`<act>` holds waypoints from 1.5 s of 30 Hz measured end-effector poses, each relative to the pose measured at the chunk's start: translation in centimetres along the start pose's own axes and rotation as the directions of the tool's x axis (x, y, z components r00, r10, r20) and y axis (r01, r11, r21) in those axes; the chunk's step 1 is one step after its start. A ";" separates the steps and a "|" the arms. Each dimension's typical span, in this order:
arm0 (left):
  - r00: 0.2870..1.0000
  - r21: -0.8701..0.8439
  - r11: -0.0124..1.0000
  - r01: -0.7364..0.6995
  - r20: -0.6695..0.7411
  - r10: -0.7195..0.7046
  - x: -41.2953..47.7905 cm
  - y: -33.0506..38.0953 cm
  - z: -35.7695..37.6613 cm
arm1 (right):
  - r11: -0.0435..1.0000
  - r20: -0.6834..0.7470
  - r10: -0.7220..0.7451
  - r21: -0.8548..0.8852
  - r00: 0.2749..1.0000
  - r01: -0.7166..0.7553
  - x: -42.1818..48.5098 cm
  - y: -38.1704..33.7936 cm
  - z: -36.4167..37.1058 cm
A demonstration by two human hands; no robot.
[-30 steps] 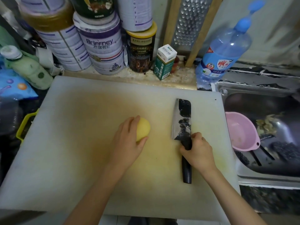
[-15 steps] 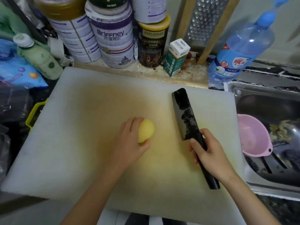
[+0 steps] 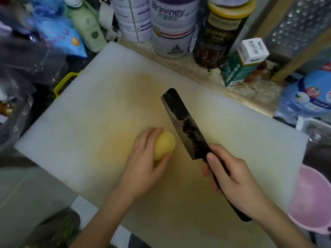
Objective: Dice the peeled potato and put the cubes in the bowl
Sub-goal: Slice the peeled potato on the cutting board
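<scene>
A peeled yellow potato (image 3: 165, 144) lies whole near the middle of the white cutting board (image 3: 86, 126). My left hand (image 3: 145, 163) cups it from the left, fingers and thumb curled round it. My right hand (image 3: 231, 179) grips the black handle of a dark cleaver (image 3: 184, 124), whose blade is lifted off the board and points up-left, just right of the potato. A pink bowl (image 3: 311, 199) sits at the lower right, past the board's edge.
Tins (image 3: 170, 27), a dark jar (image 3: 218, 33), a green carton (image 3: 241, 65) and a grater (image 3: 295, 29) line the back. A blue water bottle (image 3: 308, 95) stands at the right, a green bottle (image 3: 86, 25) and bags at the left.
My right hand has lifted the cleaver off the board and swung its blade left toward the potato. The left hand keeps hold of the potato. The camera has shifted left.
</scene>
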State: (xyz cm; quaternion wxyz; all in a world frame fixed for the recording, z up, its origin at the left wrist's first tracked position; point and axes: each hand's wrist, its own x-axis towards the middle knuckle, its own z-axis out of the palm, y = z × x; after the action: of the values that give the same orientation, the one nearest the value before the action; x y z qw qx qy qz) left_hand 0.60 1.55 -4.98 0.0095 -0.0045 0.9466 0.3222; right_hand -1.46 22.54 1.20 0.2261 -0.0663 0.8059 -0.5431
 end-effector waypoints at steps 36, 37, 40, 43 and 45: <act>0.965 0.019 0.989 0.144 -0.224 -0.136 0.0 1.3 3.1 | 0.770 0.132 -0.194 -0.593 0.972 0.235 0.1 1.3 0.0; 0.963 0.014 0.989 0.146 -0.231 -0.139 0.0 1.3 3.2 | 0.753 0.142 -0.192 -0.613 0.971 0.238 0.2 1.1 0.0; 0.957 -0.002 0.988 0.154 -0.250 -0.150 0.1 1.3 3.3 | 0.706 0.178 -0.183 -0.660 0.967 0.255 0.4 0.7 0.1; 0.948 -0.016 0.985 0.170 -0.271 -0.168 0.2 1.4 3.4 | 0.697 0.209 -0.161 -0.668 0.965 0.261 0.7 0.3 0.1; 0.943 -0.023 0.985 0.172 -0.286 -0.172 0.2 1.5 3.6 | 0.687 0.229 -0.156 -0.673 0.961 0.272 0.8 0.1 0.1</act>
State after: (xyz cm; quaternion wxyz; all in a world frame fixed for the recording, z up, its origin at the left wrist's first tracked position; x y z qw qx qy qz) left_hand 0.40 4.92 -6.92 -0.0998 -0.1338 0.9343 0.3149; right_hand -2.15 22.24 0.87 0.1804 -0.2820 0.9177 -0.2140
